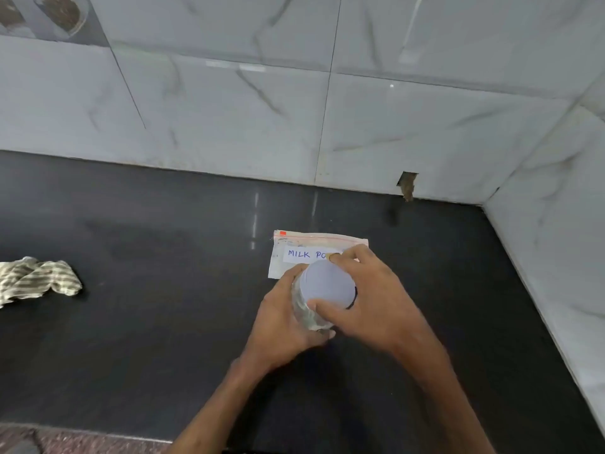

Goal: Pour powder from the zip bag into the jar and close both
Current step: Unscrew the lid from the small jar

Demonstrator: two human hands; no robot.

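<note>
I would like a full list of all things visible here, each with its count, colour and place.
zip bag: one, clear with a white label and red seal strip, flat on the counter behind the jar
jar: one, clear glass, in front of the zip bag
lid: one, white, on top of the jar
cloth: one, beige striped, crumpled on the counter at far left
counter: one, black, lower half of the view
wall tiles: several, white marbled, behind and right of the counter
left hand: one, grips the jar's side
right hand: one, grips the lid from above
</note>
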